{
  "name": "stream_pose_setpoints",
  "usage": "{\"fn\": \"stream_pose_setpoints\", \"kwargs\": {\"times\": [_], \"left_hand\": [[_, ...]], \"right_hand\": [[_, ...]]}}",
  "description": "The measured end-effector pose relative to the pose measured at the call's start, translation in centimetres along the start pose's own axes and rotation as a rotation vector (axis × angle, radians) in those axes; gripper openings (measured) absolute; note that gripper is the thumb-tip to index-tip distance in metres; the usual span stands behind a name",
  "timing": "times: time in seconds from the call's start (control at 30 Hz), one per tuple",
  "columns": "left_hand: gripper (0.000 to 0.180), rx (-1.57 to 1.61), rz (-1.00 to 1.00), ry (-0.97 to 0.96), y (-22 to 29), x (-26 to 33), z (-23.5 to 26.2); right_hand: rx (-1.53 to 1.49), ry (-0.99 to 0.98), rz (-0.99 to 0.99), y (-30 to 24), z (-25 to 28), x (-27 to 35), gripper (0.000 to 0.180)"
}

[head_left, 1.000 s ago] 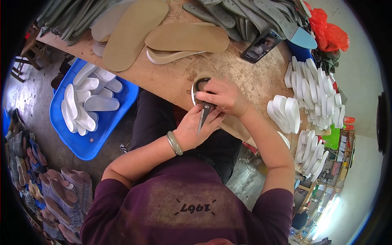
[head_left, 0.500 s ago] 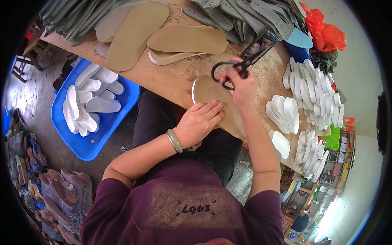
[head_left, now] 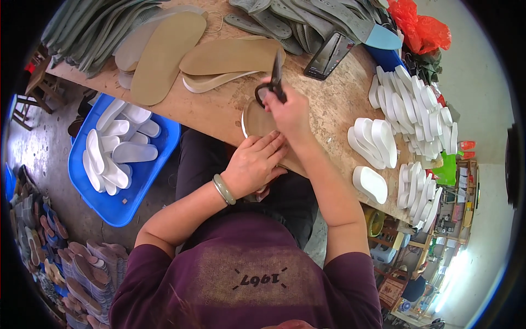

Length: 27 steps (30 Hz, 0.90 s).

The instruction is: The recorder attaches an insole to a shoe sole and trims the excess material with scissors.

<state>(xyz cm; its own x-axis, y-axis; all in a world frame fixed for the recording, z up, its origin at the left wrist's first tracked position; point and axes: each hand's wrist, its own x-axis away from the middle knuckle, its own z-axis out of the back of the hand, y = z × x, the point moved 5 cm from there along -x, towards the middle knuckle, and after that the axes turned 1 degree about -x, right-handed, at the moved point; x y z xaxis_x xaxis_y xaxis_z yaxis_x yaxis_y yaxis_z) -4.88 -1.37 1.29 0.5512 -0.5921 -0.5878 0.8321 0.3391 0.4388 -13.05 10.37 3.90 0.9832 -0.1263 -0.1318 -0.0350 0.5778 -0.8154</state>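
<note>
My left hand [head_left: 255,164] lies with fingers stretched out on a tan sole with a white edge [head_left: 254,119], at the near edge of the table. My right hand [head_left: 291,114] is closed round a pair of black-handled scissors [head_left: 276,82], its blades pointing away from me. The scissors are over the far part of the sole, and the right wrist passes close to my left fingertips. My hands and forearm cover part of the sole.
On the wooden table [head_left: 323,104] are tan soles [head_left: 235,55], a phone [head_left: 329,55], a single white sole [head_left: 370,184] and stacked white soles [head_left: 408,107]. Grey soles [head_left: 87,33] pile up at the back. A blue tub [head_left: 171,131] of white soles stands left; a red plastic bag [head_left: 419,27] is far right.
My right hand has moved left with the scissors, which have swung from pointing right to pointing away from me. The phone shows more fully. My left hand stays on the sole.
</note>
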Motion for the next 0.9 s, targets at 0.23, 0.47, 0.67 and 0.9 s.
{"fn": "stream_pose_setpoints", "kwargs": {"times": [0.23, 0.47, 0.67, 0.9], "left_hand": [[0.049, 0.076, -0.026, -0.085, -1.0, -0.9, 1.2], [0.056, 0.081, 0.04, -0.343, -2.2, -3.4, 1.7], [0.068, -0.154, 0.015, -0.265, -0.3, -2.9, 0.5], [0.087, -0.314, 0.133, -0.365, 2.2, -2.9, -0.6]], "right_hand": [[-0.232, -0.048, -0.057, 0.7, 2.0, 0.4, 0.024], [-0.329, 0.036, 0.035, 2.7, 3.5, 3.4, 0.023], [-0.455, -0.036, -0.073, 3.0, 5.2, 4.8, 0.028], [-0.339, -0.079, -0.032, 3.0, 5.6, 4.4, 0.028]]}}
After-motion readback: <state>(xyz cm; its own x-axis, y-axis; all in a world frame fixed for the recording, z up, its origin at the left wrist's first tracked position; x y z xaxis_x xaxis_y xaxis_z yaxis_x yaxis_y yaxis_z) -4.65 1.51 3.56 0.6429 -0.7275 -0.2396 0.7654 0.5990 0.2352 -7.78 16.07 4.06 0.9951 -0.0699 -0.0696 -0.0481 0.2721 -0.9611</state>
